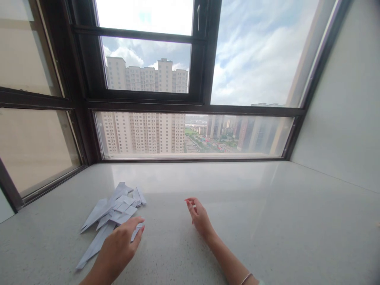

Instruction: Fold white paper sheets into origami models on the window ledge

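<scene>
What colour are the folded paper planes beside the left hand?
White, plain, in the head view: folded paper planes by the left hand.

No text, label, brand, number or sign can be read here. The folded papers (111, 215) on the sill (237, 206) show plain white faces with no print. The window frame (204, 51) above the sill carries a small pale mark on its upright bar, too small to tell as a letter or sign. The tower blocks (145, 103) beyond the frame bear no legible lettering. Nearer than the papers, the left hand (117, 247) and right hand (200, 217) carry no writing, and the bracelet (246, 278) on the right wrist shows none either.
</scene>
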Action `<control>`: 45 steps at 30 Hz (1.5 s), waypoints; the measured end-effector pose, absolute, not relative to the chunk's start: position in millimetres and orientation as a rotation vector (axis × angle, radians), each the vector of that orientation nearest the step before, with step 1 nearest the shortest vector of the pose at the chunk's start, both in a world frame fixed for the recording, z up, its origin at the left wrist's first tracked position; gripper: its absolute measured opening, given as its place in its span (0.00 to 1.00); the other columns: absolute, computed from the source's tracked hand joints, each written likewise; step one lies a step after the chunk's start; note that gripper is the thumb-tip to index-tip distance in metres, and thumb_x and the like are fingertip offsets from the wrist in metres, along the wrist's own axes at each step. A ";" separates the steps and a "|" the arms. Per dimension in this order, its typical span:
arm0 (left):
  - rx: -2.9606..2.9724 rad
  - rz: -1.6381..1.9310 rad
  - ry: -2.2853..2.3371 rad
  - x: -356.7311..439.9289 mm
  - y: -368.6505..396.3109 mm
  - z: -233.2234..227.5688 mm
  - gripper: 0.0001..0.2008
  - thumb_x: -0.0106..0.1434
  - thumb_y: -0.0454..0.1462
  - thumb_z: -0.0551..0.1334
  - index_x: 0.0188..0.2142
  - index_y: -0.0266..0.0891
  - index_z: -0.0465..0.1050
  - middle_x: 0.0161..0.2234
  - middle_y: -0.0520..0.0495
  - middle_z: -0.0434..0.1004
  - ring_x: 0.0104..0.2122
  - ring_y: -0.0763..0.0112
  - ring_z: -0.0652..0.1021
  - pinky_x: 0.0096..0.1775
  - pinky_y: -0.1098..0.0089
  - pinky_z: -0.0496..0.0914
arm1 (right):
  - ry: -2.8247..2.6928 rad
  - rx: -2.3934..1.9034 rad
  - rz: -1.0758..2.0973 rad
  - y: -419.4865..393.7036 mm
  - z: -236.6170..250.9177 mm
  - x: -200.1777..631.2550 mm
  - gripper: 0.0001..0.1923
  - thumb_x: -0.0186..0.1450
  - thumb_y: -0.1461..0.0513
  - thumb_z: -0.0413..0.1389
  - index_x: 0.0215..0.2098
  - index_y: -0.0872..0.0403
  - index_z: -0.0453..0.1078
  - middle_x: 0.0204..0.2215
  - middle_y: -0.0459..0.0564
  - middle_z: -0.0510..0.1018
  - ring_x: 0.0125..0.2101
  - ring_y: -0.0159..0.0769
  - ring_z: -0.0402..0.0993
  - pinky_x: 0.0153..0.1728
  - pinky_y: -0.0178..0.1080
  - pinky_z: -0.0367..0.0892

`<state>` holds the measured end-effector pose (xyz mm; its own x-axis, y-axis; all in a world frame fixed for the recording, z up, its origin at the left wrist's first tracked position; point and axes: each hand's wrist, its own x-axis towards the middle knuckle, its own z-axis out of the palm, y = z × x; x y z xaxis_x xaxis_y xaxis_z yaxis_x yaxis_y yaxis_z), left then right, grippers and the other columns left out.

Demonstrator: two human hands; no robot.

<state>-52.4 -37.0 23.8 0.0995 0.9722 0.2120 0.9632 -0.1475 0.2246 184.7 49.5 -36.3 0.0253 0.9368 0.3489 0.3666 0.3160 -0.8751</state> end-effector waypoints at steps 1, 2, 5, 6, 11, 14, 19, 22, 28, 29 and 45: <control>2.242 0.428 2.038 -42.0 -36.1 30.6 0.15 0.60 0.41 0.45 0.39 0.45 0.67 0.38 0.49 0.75 0.35 0.68 0.75 0.36 0.71 0.65 | -1.559 -1.225 0.690 49.0 -34.6 184.1 0.19 0.61 0.51 0.41 0.33 0.56 0.65 0.21 0.44 0.65 0.13 0.23 0.55 0.11 0.27 0.53; 2.214 0.375 2.035 -32.1 -34.4 35.4 0.15 0.60 0.41 0.45 0.35 0.44 0.68 0.33 0.50 0.76 0.31 0.69 0.75 0.31 0.73 0.64 | -1.580 -1.213 0.704 48.2 -33.1 183.7 0.22 0.61 0.49 0.40 0.29 0.56 0.66 0.18 0.43 0.64 0.12 0.23 0.54 0.12 0.27 0.52; 2.274 0.306 1.952 -7.5 -26.4 35.7 0.16 0.61 0.41 0.45 0.26 0.40 0.67 0.24 0.49 0.75 0.27 0.70 0.75 0.27 0.75 0.61 | -1.624 -1.178 0.761 44.3 -29.4 182.2 0.27 0.61 0.46 0.37 0.22 0.56 0.65 0.12 0.40 0.59 0.10 0.23 0.53 0.12 0.27 0.51; 2.293 0.291 1.916 -1.6 -23.4 31.5 0.16 0.61 0.41 0.45 0.25 0.40 0.66 0.22 0.49 0.74 0.25 0.70 0.74 0.25 0.75 0.59 | -1.633 -1.172 0.769 42.6 -28.5 181.4 0.27 0.61 0.46 0.36 0.22 0.56 0.64 0.11 0.39 0.58 0.10 0.23 0.53 0.12 0.27 0.51; 2.376 0.234 1.749 8.0 -16.3 1.3 0.14 0.62 0.39 0.44 0.26 0.40 0.65 0.22 0.49 0.73 0.24 0.71 0.74 0.24 0.75 0.57 | -1.769 -1.186 0.758 37.2 -27.6 176.8 0.26 0.62 0.49 0.37 0.20 0.56 0.65 0.10 0.39 0.58 0.11 0.24 0.54 0.15 0.28 0.51; 2.412 0.158 1.658 4.7 -18.2 -7.8 0.14 0.62 0.40 0.44 0.27 0.41 0.64 0.24 0.49 0.74 0.26 0.70 0.74 0.25 0.74 0.57 | -1.902 -1.235 0.709 37.2 -29.7 174.5 0.25 0.62 0.51 0.39 0.17 0.56 0.66 0.10 0.40 0.59 0.14 0.26 0.56 0.18 0.29 0.53; 2.427 0.132 1.613 1.9 -18.7 -8.9 0.14 0.62 0.41 0.43 0.29 0.42 0.64 0.25 0.48 0.75 0.27 0.67 0.75 0.26 0.73 0.58 | -1.968 -1.317 0.629 34.8 -30.6 172.7 0.23 0.62 0.55 0.41 0.16 0.56 0.66 0.11 0.42 0.61 0.17 0.28 0.59 0.20 0.30 0.53; 2.432 0.144 1.607 1.6 -17.3 -9.8 0.13 0.62 0.41 0.43 0.30 0.42 0.63 0.25 0.48 0.75 0.28 0.67 0.75 0.26 0.73 0.58 | -1.938 -1.314 0.681 33.8 -29.7 172.9 0.22 0.61 0.55 0.41 0.16 0.55 0.65 0.11 0.41 0.61 0.15 0.28 0.58 0.20 0.30 0.54; 2.411 0.196 1.583 0.5 -16.4 -11.1 0.14 0.62 0.41 0.43 0.29 0.41 0.63 0.26 0.49 0.74 0.27 0.69 0.74 0.27 0.73 0.59 | -1.741 -1.323 0.979 39.9 -32.9 175.8 0.20 0.61 0.54 0.42 0.18 0.56 0.63 0.11 0.40 0.62 0.10 0.24 0.55 0.12 0.28 0.51; 2.411 0.196 1.584 0.3 -16.3 -11.1 0.14 0.62 0.41 0.43 0.29 0.41 0.63 0.26 0.48 0.74 0.27 0.69 0.74 0.27 0.73 0.59 | -1.726 -1.314 1.001 40.6 -33.6 176.1 0.20 0.60 0.53 0.42 0.18 0.56 0.62 0.11 0.39 0.62 0.09 0.24 0.54 0.12 0.28 0.52; 2.526 0.170 1.654 5.1 -22.1 -9.4 0.15 0.62 0.39 0.42 0.27 0.41 0.64 0.22 0.49 0.74 0.26 0.67 0.74 0.25 0.72 0.56 | -1.803 -1.323 0.967 39.2 -34.0 176.2 0.18 0.61 0.56 0.43 0.19 0.56 0.62 0.12 0.40 0.62 0.10 0.23 0.56 0.11 0.26 0.53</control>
